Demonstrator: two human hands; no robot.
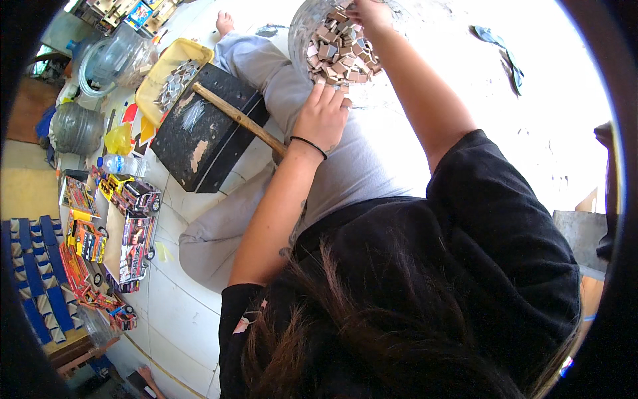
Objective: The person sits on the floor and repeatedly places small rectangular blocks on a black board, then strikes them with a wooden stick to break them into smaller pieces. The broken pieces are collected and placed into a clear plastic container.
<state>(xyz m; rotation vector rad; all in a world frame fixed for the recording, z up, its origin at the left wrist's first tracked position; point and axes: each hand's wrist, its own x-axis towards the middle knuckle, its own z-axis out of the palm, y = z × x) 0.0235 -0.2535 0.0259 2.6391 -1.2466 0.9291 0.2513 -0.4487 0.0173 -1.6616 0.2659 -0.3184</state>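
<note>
A round clear plastic tub [297, 38] full of small brown and pinkish block-like pieces [337, 60] stands before my legs. My left hand [323, 114], a black band at its wrist, is at the near rim, fingers close together and bent over it. My right hand [373, 14] reaches to the tub's far right side. Its fingers are bent down by the pieces and partly cut off by the frame's top edge; what they hold is hidden. A wooden-handled hammer [234, 114] lies across a scuffed black box [199, 143] left of my left hand.
Beyond the black box sits a yellow tray [147, 90] of small grey metal-looking pieces. Toy trucks [133, 243], a water bottle [123, 165] and large clear jars [78, 128] crowd the left. A dark sandal [490, 36] lies on the floor at the far right.
</note>
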